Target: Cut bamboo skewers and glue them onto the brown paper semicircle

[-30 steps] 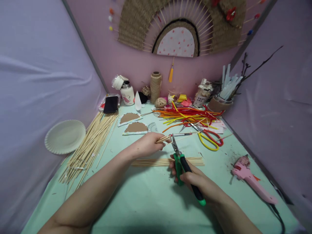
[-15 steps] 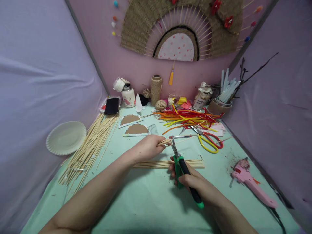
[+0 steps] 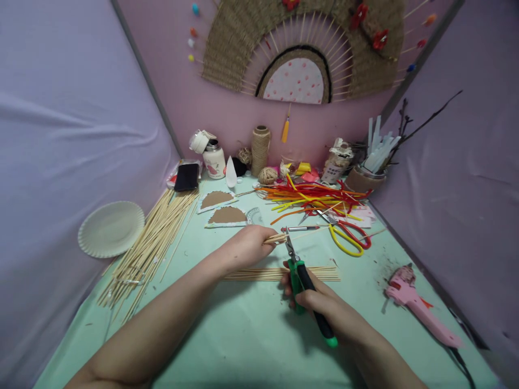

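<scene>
My left hand (image 3: 252, 244) is closed around several thin wooden sticks (image 3: 277, 237), whose ends point right. In my right hand (image 3: 314, 297) are the green and black handles of some cutting pliers (image 3: 302, 273). The metal jaws of the pliers are upright at the ends of the held sticks, with one thin stick reaching right past them. Beneath my hands, a row of sticks (image 3: 259, 274) lies flat across the green table. A larger pile of long sticks (image 3: 158, 243) lies to the left.
Left is a white plate (image 3: 111, 229). Behind my hands lie two brown half-circles (image 3: 227, 215), colored pipe cleaners (image 3: 300, 193) and scissors (image 3: 348, 237). A pink glue gun (image 3: 421, 310) is at the right. Twine, a bottle (image 3: 214, 162) and jars line the back wall.
My hands, the held sticks and the pliers stay almost in place. The whole view has shifted very slightly.
</scene>
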{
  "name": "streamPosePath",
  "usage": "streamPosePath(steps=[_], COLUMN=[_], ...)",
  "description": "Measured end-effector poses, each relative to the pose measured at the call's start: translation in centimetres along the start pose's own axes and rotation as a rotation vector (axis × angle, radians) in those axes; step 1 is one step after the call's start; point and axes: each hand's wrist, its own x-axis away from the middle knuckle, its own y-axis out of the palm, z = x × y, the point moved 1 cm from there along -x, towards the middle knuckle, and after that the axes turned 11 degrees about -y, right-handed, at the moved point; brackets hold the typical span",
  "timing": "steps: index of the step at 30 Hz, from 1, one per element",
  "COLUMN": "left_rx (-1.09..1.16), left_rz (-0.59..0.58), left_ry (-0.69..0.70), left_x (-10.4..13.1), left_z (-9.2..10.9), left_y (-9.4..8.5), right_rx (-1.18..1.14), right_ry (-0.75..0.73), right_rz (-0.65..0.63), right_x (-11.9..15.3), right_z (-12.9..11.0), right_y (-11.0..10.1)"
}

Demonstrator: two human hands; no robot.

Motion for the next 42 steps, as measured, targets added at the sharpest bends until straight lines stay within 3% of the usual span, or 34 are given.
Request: streamPosePath(steps=[14, 17, 23, 29, 36, 39, 42], left_rx=[-0.042, -0.095, -0.347, -0.51, -0.387, -0.37, -0.395], left_rz=[-0.005, 0.004, 0.021, -0.014, -0.002, -0.021, -0.038], left_ry=[0.04, 0.054, 0.092, 0.074, 0.006, -0.03, -0.006], left_x=[-0.1, -0.4, -0.6, -0.2, -0.1, -0.6, -1.4], left_z=[0.0, -0.4, -0.3, -0.2, -0.5, -0.7, -0.9], left_y=[0.2, 0.5, 1.3, 1.5, 1.0, 2.3, 4.0], right_rx=[0.139, 0.061, -0.211, -0.288, -0.47, -0.542, -0.597], right_ry=[0.014, 0.029, 0.13, 0.284, 0.031, -0.099, -0.124], right_rz=[-0.042, -0.033, 0.065, 0.23, 0.222, 0.285, 0.318], right_x=[-0.2, -0.2, -0.1, 0.1, -1.4, -2.2, -2.2], right_z=[-0.2, 0.4, 1.1, 0.8, -1.0, -1.9, -2.0], right_y=[-0.1, 0.0, 1.3, 1.5, -1.9, -3.5, -4.2])
